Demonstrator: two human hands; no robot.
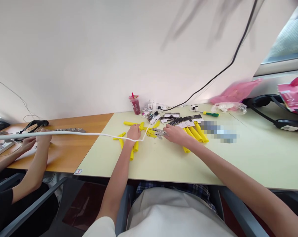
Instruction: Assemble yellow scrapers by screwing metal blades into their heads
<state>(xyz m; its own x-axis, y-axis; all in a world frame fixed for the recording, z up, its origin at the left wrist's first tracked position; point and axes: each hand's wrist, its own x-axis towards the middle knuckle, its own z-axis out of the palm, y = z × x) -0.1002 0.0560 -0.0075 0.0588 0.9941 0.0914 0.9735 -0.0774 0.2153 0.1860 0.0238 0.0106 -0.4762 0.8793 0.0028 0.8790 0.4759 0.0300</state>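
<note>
The table front (156, 166) offers room, but a white cable (109, 135) seemingly hangs above the left hand (133, 132).

The right hand (175, 134) hides one end of the grey metal tool (159, 131). Bits (145, 114) by the back edge of the desk (257, 158) are too tiny to identify, and the picture's right side cuts off the black headset (277, 123).

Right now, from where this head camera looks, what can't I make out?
All in the head view:
Left hand: its back hides the fingertips, so its grip is unclear.
Silvery tool: one end is covered by the right hand.
Cards: print too small to read.
Patch beside the yellow tubes: blurred by pixelation.
Pink package: cut off by the right edge.
</note>
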